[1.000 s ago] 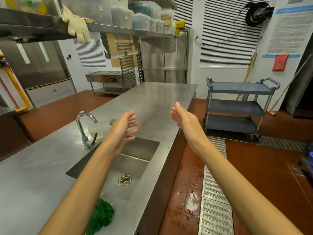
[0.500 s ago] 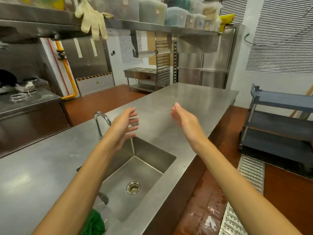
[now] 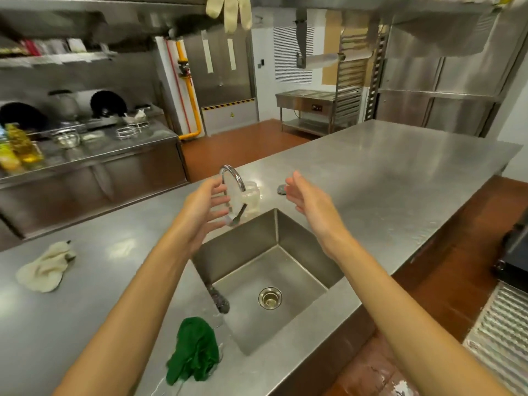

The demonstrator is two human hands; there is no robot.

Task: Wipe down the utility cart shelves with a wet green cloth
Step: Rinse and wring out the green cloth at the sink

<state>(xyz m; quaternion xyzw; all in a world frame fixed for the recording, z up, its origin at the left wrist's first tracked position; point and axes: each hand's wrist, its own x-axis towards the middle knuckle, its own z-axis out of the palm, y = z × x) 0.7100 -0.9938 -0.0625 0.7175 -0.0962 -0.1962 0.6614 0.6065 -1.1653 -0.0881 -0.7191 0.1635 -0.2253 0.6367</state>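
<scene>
Green cloth (image 3: 194,350) lies bunched on the steel counter (image 3: 385,172), just beside the sink's (image 3: 251,238) near-left corner; nothing touches it. Left hand (image 3: 204,208) hangs above the sink's far-left edge, fingers loosely spread, holding nothing. It overlaps the curved tap (image 3: 233,174) in view; cannot tell whether they touch. Right hand (image 3: 310,198) hangs above the sink's far-right corner, fingers straight and close together, palm turned toward the left hand, also holding nothing. Hands are apart, with a clear jar (image 3: 253,195) on the counter behind the sink between them. Round drain (image 3: 270,298) sits in the sink floor. Dark scrubber (image 3: 220,300) leans on the sink's left wall. Crumpled white rag (image 3: 45,267) lies well left of the sink.
</scene>
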